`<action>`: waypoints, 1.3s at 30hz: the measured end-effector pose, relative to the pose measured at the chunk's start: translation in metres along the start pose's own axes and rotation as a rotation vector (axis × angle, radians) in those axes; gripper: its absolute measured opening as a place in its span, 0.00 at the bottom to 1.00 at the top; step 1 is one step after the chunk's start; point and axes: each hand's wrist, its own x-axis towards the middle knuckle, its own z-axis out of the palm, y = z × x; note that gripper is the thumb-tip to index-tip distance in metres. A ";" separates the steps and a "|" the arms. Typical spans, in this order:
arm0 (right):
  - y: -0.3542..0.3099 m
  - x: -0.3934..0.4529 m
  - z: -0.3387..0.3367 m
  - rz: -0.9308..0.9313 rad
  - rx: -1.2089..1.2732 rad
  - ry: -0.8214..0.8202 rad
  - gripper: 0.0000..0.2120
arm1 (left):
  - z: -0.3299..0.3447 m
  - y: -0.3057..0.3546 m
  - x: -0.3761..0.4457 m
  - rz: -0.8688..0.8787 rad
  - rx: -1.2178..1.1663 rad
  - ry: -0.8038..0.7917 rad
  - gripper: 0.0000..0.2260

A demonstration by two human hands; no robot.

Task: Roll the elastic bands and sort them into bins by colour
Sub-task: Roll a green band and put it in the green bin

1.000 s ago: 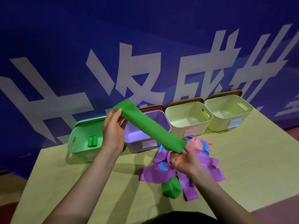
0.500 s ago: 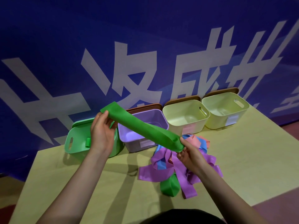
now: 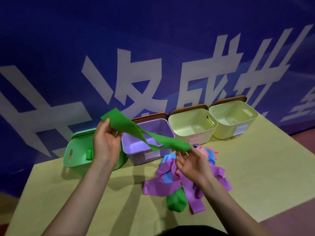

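The left hand (image 3: 104, 143) pinches the upper end of a twisted green elastic band (image 3: 136, 133) between thumb and fingers, and the right hand (image 3: 191, 161) pinches its lower end at the fingertips with the remaining fingers spread loose. The band hangs in the air, slanting across the front of the purple bin (image 3: 150, 132). On the yellow table (image 3: 255, 184) beneath lies a pile of purple, blue, pink and green bands (image 3: 172, 184); behind stand a green bin (image 3: 76, 154) containing a rolled green band (image 3: 89, 154) and two pale yellow bins (image 3: 192, 126).

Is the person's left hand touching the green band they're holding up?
Touching. The head view shows the left hand pinching the upper end of the green band, thumb pressed against its near face, fingers behind.
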 end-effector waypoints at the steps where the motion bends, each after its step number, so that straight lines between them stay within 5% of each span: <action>1: 0.000 0.000 -0.001 0.001 0.051 -0.022 0.26 | 0.000 0.000 0.000 -0.002 -0.001 -0.009 0.07; 5: 0.003 -0.004 0.002 -0.010 0.218 -0.034 0.18 | 0.001 -0.001 -0.001 -0.039 -0.042 0.004 0.07; 7: 0.004 -0.010 0.011 0.015 0.249 0.018 0.05 | 0.003 -0.001 -0.002 -0.061 -0.090 0.020 0.07; 11: 0.005 -0.006 0.012 0.086 0.199 0.088 0.05 | 0.011 0.002 -0.007 -0.092 -0.126 0.021 0.07; 14: 0.011 0.002 -0.001 0.204 -0.104 0.090 0.15 | 0.022 0.003 -0.013 -0.098 -0.080 -0.027 0.09; 18: 0.021 0.009 -0.014 0.282 -0.695 0.258 0.09 | 0.036 -0.004 -0.029 -0.056 0.098 -0.161 0.08; 23: 0.014 0.001 0.025 -0.162 -0.994 0.232 0.07 | 0.038 -0.016 -0.042 -0.007 0.323 -0.214 0.08; 27: 0.003 -0.027 0.082 -0.601 -1.075 -0.053 0.13 | 0.031 -0.020 -0.044 0.043 0.433 -0.250 0.10; 32: -0.001 -0.034 0.129 -0.619 -1.144 -0.271 0.07 | 0.024 -0.017 -0.041 0.088 0.531 -0.299 0.06; 39: -0.003 -0.029 0.150 -0.623 -1.096 -0.321 0.06 | 0.023 -0.017 -0.044 0.121 0.567 -0.321 0.08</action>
